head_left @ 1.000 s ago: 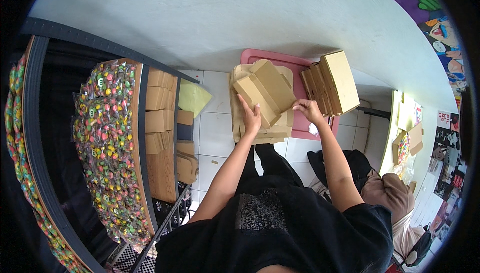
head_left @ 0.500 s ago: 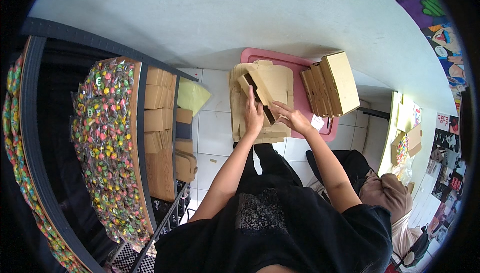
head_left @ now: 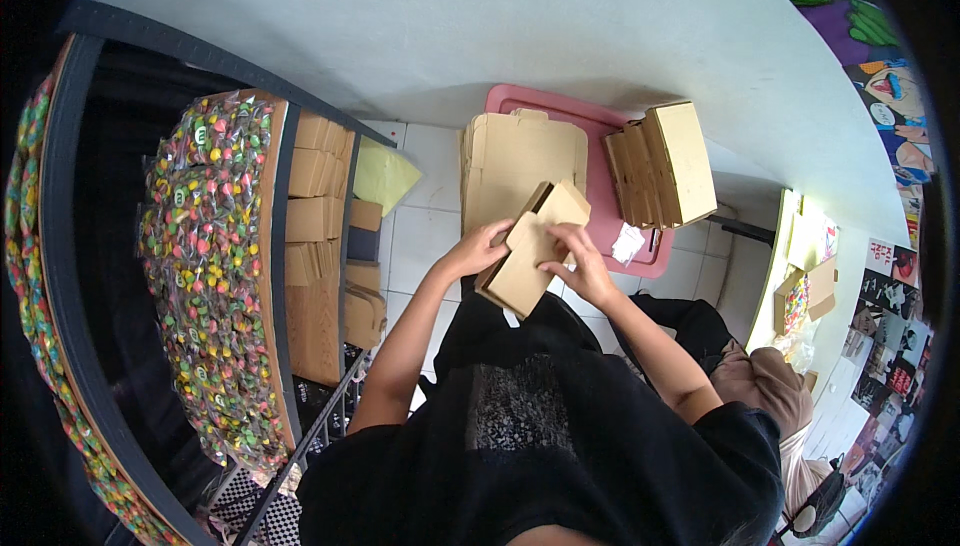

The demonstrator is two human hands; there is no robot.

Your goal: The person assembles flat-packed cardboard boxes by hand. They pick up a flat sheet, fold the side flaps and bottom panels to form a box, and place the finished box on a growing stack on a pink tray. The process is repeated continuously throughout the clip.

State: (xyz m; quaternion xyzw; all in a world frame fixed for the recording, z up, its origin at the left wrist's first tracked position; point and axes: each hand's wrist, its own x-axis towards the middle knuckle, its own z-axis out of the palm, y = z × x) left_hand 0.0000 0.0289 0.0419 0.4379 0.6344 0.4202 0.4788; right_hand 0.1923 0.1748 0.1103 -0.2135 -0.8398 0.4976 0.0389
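Observation:
A small brown cardboard box (head_left: 527,258), partly folded, is held tilted in front of my body, over the near edge of the stack of flat cardboard blanks (head_left: 525,154). My left hand (head_left: 478,251) grips its left side, with the fingertips at the upper edge. Curled against the panel and flap on the right side is my right hand (head_left: 584,268), thumb and fingers bent onto the cardboard. A dark gap shows along the box's left side. Its underside is hidden.
The blanks lie on a pink table (head_left: 596,166), beside a row of folded boxes (head_left: 660,168). White crumpled paper (head_left: 628,244) lies near its right corner. A shelf with bags of colourful candy (head_left: 215,286) stands at left. Brown fabric (head_left: 765,391) is at right.
The box has come off the blanks toward my body and turned, with more of its panel facing up. My left hand moved to its left side; my right hand shifted nearer to me.

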